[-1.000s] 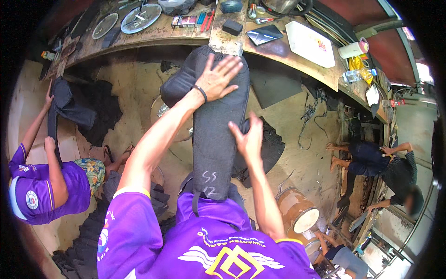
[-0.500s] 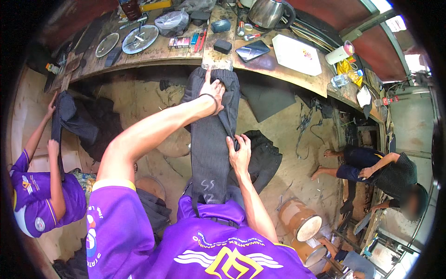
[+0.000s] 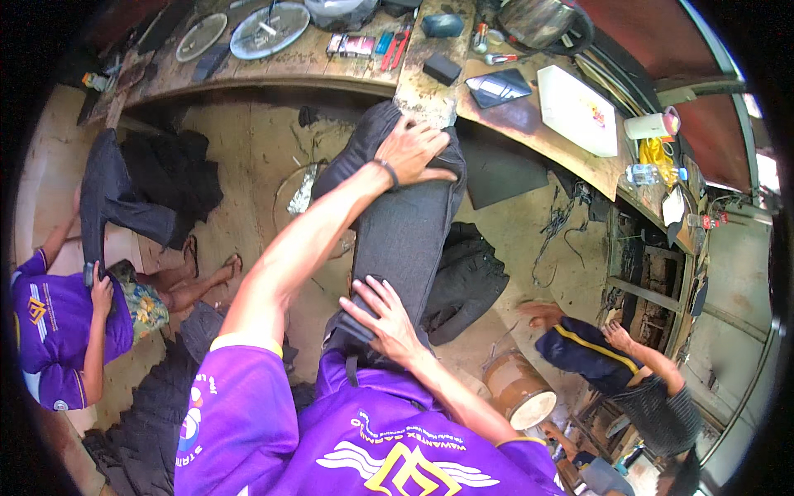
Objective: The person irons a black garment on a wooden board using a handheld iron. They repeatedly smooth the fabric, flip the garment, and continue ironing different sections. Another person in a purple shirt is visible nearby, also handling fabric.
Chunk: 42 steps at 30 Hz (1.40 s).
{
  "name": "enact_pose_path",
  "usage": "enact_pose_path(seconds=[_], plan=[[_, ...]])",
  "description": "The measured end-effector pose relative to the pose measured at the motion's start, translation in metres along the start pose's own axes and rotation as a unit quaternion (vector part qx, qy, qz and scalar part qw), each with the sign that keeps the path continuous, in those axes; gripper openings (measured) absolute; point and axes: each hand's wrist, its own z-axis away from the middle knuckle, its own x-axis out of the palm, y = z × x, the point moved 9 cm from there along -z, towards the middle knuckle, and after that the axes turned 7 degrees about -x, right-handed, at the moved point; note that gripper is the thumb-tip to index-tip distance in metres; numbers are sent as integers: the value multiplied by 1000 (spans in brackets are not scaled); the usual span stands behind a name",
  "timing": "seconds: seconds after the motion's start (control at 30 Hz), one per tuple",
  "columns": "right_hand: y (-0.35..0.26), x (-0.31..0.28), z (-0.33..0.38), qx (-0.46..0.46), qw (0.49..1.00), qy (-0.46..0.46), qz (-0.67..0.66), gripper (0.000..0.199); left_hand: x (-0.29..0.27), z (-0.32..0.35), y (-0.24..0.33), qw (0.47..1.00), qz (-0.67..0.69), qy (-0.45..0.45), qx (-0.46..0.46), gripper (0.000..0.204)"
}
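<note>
Black trousers (image 3: pixel 393 240) lie stretched lengthwise before me, from the bench edge to my lap. Over their far end my left hand (image 3: pixel 413 153) has its fingers bent onto the cloth and its thumb pointing right, gripping the fabric. Close to my body, my right hand (image 3: pixel 385 322) lies across the near part with its fingers spread. Dark grey cloth shows under those fingers; whether it is a separate piece I cannot tell. The board-like end of the bench (image 3: pixel 423 103) meets the far end of the trousers.
On the bench are a round metal plate (image 3: pixel 270 37), a phone (image 3: pixel 498 88), a white box (image 3: pixel 576 112), a kettle (image 3: pixel 542 23) and a black block (image 3: pixel 442 69). Dark garments (image 3: pixel 465 281) and a drum-shaped stool (image 3: pixel 519 387) stand right. Co-workers sit left (image 3: pixel 62 331) and right (image 3: pixel 653 397).
The trousers have shifted and fanned out at the far end. My left hand has turned to grip there. My right hand has moved from the right edge to the near part, fingers spread.
</note>
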Motion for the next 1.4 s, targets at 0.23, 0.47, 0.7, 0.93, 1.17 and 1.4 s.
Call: enact_pose_path(seconds=[0.23,0.47,0.7,0.93,1.17,1.4], plan=[[83,-76,-100,-115,983,10,-146,79,25,-28,-22,991,71,-115,-11,74],[73,-48,-78,-10,990,84,-116,58,39,-34,-38,985,26,-168,-44,81],[65,-59,-75,-58,973,-66,-213,82,41,-40,-42,976,9,-214,-43,80],[65,-42,-47,-23,985,7,-173,69,48,-43,-56,979,22,-196,-52,78],[107,-78,-71,17,963,89,-255,63,46,-44,-55,986,16,-161,-38,77],[64,-49,-33,4,967,-56,-249,74,55,-42,-59,977,-18,-205,-54,84]])
